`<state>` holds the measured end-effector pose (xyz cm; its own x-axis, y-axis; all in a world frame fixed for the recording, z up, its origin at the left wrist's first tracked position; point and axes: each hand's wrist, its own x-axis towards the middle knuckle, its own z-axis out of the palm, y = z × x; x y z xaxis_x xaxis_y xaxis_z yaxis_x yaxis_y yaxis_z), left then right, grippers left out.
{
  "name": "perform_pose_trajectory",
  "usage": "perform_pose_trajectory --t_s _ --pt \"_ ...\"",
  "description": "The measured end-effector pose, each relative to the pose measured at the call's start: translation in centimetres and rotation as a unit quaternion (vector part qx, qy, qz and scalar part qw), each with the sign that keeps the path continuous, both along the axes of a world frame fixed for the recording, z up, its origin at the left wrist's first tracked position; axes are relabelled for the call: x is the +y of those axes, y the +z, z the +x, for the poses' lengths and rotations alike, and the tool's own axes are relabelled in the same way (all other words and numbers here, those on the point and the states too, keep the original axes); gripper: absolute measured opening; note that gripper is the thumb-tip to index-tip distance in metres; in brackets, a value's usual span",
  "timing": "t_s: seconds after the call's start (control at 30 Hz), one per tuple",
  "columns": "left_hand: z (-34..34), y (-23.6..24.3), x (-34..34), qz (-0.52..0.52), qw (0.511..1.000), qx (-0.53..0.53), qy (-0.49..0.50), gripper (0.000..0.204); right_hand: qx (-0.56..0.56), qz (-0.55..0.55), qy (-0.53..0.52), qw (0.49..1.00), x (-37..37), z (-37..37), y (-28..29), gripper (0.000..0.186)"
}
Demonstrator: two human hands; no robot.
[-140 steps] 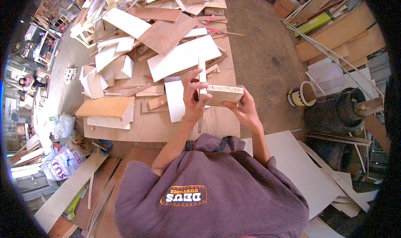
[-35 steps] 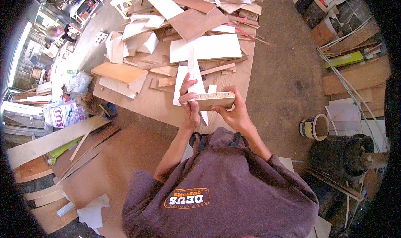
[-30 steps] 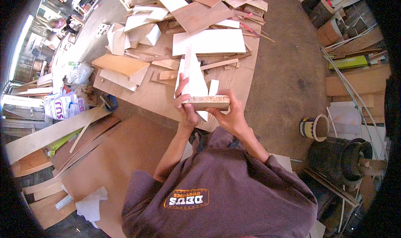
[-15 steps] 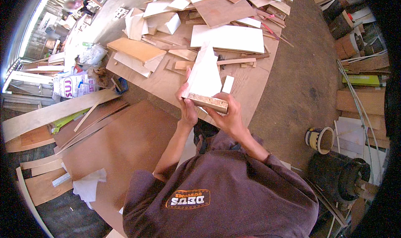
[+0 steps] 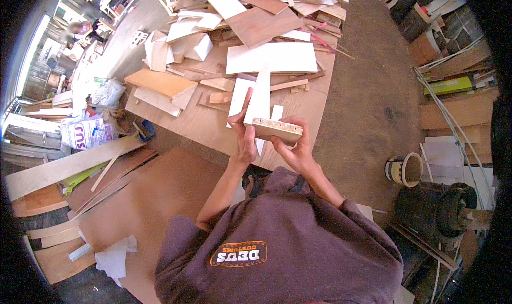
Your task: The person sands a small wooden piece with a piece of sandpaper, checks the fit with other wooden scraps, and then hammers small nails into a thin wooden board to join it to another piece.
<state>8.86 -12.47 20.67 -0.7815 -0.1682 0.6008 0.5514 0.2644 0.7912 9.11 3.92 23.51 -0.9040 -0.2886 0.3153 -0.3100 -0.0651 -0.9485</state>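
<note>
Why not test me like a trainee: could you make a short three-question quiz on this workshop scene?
1. What are the fingers of the right hand gripping?

2. On which side of the flat, pale wooden tabletop is the pale-and-dark cylindrical bucket? A) left B) right

3. True or false: the orange-tan rectangular board lies on top of a white flat board.

Key:
1. A pale rectangular chipboard piece with a rough, speckled edge.
2. B
3. True
</note>
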Motion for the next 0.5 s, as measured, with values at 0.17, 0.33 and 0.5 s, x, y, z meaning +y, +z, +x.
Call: perform_pose_trajectory --t_s 0.17,0.33,0.5 --pt "-0.9 0.0 1.0 0.001 1.000 -0.001 -0.009 0.040 -0.065 -0.018 -0.044 0.997 0.4 0.0 -0.2 0.051" --pt "-0.6 0.5 1.7 0.054 0.989 -0.087 0.108 0.041 -0.107 -0.019 -0.085 0.990 1.1 -2.4 -2.2 0.050" --pt "-0.6 1.9 0.3 0.069 0.972 -0.147 0.168 0.038 -0.172 -0.020 -0.136 0.975 2.1 -3.8 -3.8 0.038"
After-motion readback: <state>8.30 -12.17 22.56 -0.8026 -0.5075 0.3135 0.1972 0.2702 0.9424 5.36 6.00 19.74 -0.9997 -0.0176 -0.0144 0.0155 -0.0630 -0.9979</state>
